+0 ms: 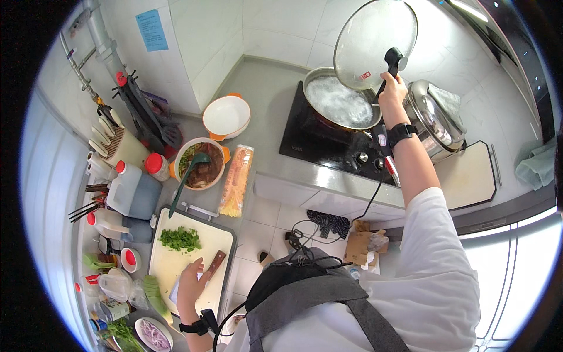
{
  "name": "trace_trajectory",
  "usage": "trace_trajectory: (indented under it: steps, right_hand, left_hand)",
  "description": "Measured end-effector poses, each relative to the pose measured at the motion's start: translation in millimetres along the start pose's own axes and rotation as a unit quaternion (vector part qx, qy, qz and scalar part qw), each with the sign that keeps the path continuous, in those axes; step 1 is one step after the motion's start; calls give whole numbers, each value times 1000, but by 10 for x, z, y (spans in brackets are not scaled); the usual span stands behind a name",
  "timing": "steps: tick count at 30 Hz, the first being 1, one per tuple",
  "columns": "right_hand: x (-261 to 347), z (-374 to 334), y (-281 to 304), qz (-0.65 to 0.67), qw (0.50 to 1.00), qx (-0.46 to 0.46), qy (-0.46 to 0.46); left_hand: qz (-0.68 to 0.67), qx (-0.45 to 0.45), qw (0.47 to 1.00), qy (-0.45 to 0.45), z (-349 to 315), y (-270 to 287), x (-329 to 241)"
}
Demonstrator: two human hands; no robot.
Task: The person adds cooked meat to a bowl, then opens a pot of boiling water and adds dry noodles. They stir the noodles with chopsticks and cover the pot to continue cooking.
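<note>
The right hand [392,94] has its fingers around the handle [395,57] of a glass lid [369,35], raised by the far pan [331,122]. Near left, the left hand [190,281] is over a knife [217,262]; its grip is unclear.

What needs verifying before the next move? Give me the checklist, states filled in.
1. Lid off the pan: ok; the right hand holds it tilted by its handle.
2. Pan resting on the cooktop: ok; foamy liquid inside.
3. Heat under the pan: cannot tell; its underside is hidden.
4. Left hand clear of the knife: not ok; it is right at the blade, though the grip is unclear.
5. Chopped greens on the cutting board: ok; in one pile.
6. Ladle in the orange-handled bowl: ok.
</note>
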State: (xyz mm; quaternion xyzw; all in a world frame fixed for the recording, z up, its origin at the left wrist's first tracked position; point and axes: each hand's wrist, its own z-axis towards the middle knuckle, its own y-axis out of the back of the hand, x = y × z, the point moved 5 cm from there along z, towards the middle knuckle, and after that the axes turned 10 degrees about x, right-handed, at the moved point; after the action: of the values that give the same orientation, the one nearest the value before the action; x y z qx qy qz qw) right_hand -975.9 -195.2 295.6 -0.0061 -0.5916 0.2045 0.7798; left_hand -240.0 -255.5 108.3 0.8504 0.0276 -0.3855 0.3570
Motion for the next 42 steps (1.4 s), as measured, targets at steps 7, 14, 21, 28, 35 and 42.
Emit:
trace_trajectory:
  steps: [7,14,21,28,35,42]
  right_hand:
    - [-20,-182,-27,-8,1000,20,4]
    - [-65,-207,-105,30,998,38,40]
    - [-42,-293,-161,-1,998,55,32]
    - [-114,-403,-205,34,999,25,15]
    - [-211,-572,-484,25,999,37,25]
    - [-426,-939,-1233,118,985,124,3]
  left_hand:
    - [6,11,1000,16,-97,49,163]
    - [-2,13,1000,9,-121,77,252]
    - [10,23,999,27,-185,62,380]
    - [-14,20,999,35,-319,109,455]
    - [-39,9,999,31,-406,136,514]
    - [-35,12,998,56,-567,138,499]
